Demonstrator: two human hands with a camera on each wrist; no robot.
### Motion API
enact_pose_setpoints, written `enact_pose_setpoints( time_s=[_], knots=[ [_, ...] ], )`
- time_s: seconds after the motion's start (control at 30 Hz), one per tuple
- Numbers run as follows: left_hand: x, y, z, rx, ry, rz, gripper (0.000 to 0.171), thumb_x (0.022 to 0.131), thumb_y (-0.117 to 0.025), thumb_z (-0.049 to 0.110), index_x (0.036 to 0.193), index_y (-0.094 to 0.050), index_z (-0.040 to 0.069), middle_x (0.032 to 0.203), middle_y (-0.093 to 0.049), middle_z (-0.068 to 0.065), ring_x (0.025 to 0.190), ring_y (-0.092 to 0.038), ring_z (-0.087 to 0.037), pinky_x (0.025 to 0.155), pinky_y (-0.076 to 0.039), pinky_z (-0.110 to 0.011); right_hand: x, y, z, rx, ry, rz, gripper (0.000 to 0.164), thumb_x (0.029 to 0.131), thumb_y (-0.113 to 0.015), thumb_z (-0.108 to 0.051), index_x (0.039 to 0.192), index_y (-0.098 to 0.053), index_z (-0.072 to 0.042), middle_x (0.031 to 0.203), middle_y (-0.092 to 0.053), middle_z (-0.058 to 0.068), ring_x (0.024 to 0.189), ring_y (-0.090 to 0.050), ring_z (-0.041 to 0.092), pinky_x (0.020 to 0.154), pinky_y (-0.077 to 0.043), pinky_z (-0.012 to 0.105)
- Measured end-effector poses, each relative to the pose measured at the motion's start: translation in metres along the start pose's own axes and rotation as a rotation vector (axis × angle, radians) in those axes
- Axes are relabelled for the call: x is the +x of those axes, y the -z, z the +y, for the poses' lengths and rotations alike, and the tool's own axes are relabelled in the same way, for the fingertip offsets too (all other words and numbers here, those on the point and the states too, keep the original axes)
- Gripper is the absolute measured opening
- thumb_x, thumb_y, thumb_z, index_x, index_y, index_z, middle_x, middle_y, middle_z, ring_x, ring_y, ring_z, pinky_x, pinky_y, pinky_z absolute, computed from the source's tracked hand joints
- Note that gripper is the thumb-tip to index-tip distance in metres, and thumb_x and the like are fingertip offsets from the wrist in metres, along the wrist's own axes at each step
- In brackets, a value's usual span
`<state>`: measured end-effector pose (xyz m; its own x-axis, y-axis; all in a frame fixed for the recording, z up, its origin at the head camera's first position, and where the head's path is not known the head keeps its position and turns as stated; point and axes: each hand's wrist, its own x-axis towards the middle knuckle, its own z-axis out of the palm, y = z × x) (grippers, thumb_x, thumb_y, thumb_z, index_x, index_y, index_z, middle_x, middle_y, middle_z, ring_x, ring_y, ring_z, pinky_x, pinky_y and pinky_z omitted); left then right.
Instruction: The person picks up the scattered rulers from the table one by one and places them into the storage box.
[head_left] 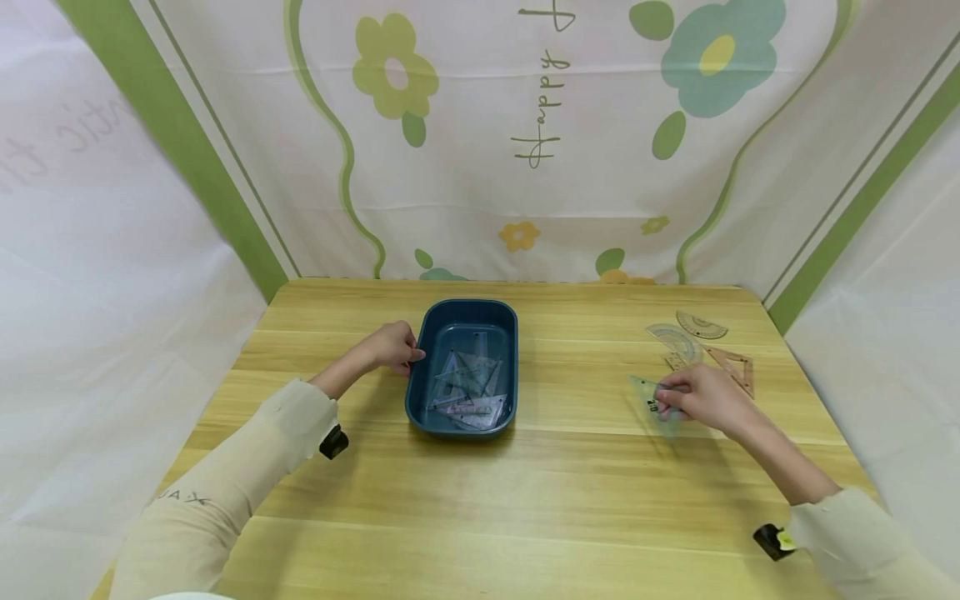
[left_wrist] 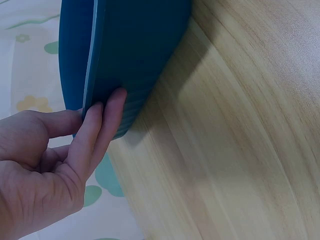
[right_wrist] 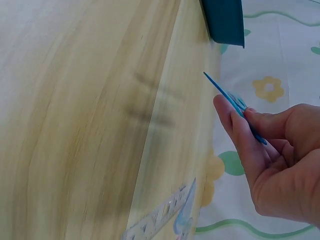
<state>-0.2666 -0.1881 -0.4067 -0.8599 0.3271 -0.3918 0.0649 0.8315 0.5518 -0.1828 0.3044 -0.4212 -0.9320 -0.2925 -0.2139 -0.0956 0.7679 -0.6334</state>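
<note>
My left hand (head_left: 395, 347) pinches the left rim of a dark blue plastic tray (head_left: 512, 342), thumb on the inner side and fingers on the outer wall in the left wrist view. Inside the tray lie several clear set squares (head_left: 474, 375), overlapping one another. Over the right part of the table, my right hand (head_left: 703, 398) holds a greenish transparent set square (head_left: 647, 393) between thumb and fingers. In the right wrist view this set square (right_wrist: 225, 93) appears nearly edge-on, raised above the wood, with shadows below.
Right of centre lie a clear protractor (head_left: 675, 337), a brownish protractor (head_left: 702, 325) and an orange-tinted set square (head_left: 738, 367). A clear ruler-like piece (right_wrist: 157, 212) shows in the right wrist view. Behind the wooden table (head_left: 480, 517) hangs a flower-printed curtain (head_left: 465, 183).
</note>
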Motion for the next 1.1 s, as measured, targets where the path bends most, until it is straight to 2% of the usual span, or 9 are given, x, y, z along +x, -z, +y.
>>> enact_pose_setpoints(
  time_s=[0.4, 0.83, 1.1],
  knots=[
    [0.001, 0.0, 0.0, -0.003, 0.009, -0.001, 0.052, 0.099, -0.061, 0.014, 0.051, -0.042, 0.016, 0.048, -0.044, 0.004, 0.046, -0.051, -0.01, 0.072, -0.057, -0.042, 0.013, -0.005, -0.017, 0.113, 0.017, -0.041, 0.022, 0.101, -0.057, -0.013, 0.107, -0.071, 0.003, 0.083, -0.073, 0.005, 0.079, -0.073, 0.024, 0.067, -0.061, 0.034],
    [0.001, -0.001, 0.0, 0.001, 0.012, 0.009, 0.048, 0.1, -0.061, 0.014, 0.054, -0.045, 0.013, 0.051, -0.05, 0.001, 0.048, -0.055, -0.008, 0.068, -0.058, -0.036, 0.034, -0.016, -0.045, 0.174, 0.03, -0.071, 0.022, 0.101, -0.059, -0.013, 0.108, -0.072, 0.002, 0.084, -0.074, 0.006, 0.083, -0.074, 0.029, 0.071, -0.062, 0.036],
    [-0.002, 0.0, 0.002, 0.009, 0.013, 0.009, 0.051, 0.099, -0.061, 0.013, 0.052, -0.042, 0.015, 0.048, -0.044, 0.004, 0.045, -0.05, -0.007, 0.067, -0.057, -0.036, 0.048, -0.019, -0.071, 0.223, 0.083, -0.106, 0.026, 0.1, -0.059, -0.009, 0.116, -0.068, 0.01, 0.089, -0.076, 0.012, 0.082, -0.075, 0.021, 0.072, -0.061, 0.031]
  ],
)
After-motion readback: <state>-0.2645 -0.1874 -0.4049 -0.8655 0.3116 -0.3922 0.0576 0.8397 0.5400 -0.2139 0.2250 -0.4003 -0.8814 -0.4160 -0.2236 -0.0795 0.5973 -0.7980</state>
